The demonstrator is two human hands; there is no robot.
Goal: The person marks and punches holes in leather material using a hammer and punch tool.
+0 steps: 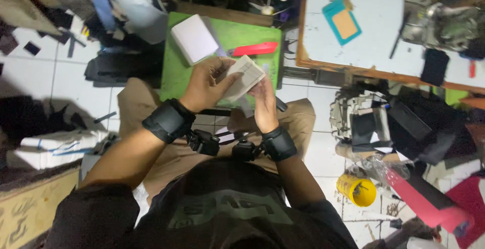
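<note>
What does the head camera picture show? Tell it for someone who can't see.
Seen from above, a seated person's left hand and right hand hold a pale flat piece over a small green table. On the table lie a white block and a red cutter; a yellow cup stands on the tiled floor.

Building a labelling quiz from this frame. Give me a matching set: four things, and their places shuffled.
Things:
1. beige card stack
2. red cutter
3. white block
4. yellow tub

Places:
A. on the tiled floor, at the person's right
B. held between left hand and right hand
C. far left part of the green board
D. on the green board, just beyond the hands

Pairs: 1-B, 2-D, 3-C, 4-A
</note>
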